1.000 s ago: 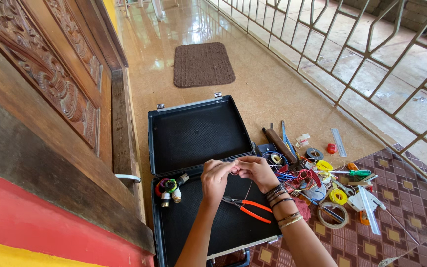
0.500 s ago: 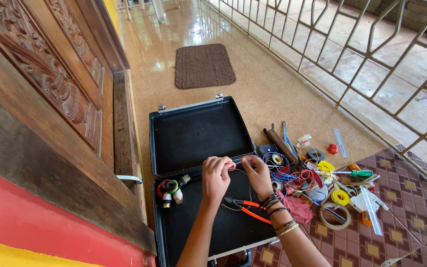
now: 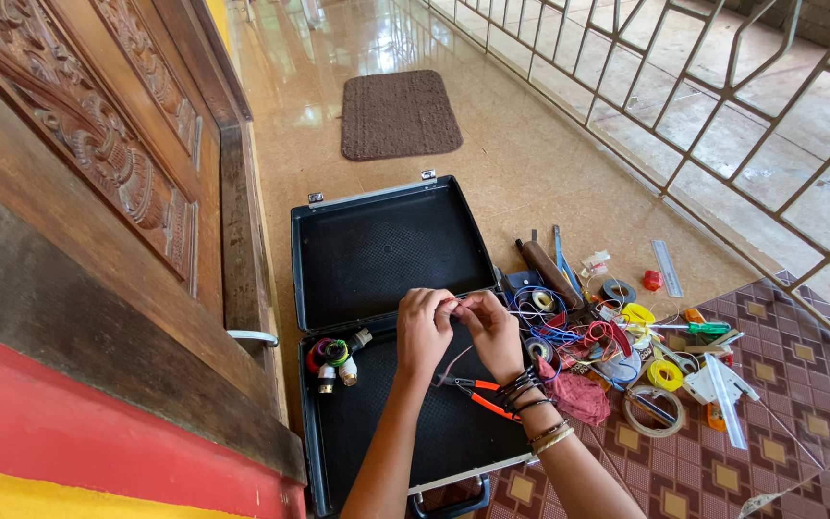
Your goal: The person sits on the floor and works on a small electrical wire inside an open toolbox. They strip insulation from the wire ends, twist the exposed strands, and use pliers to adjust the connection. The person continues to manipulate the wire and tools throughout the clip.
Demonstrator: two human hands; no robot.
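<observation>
My left hand [image 3: 424,330] and my right hand [image 3: 488,327] meet fingertip to fingertip above an open black case [image 3: 391,250], pinching a thin wire [image 3: 460,306] between them. A loose end of it hangs down toward the case's lower half. Red-handled pliers [image 3: 477,393] lie in the case just below my right wrist, which wears several dark bracelets. A cluster of coloured cable plugs [image 3: 331,358] sits at the case's left side, near my left forearm.
A pile of tools lies on the floor right of the case: tangled coloured wires [image 3: 569,332], yellow tape rolls [image 3: 666,374], a clear tape ring [image 3: 653,411], a wooden-handled tool [image 3: 548,272]. A carved wooden door [image 3: 98,163] stands at the left, a brown doormat [image 3: 399,113] beyond, a metal railing [image 3: 722,106] at the right.
Both hands have drawn closer together and shifted slightly toward the case's middle, fingers now working the thin wire. The pliers and the tool pile have not moved.
</observation>
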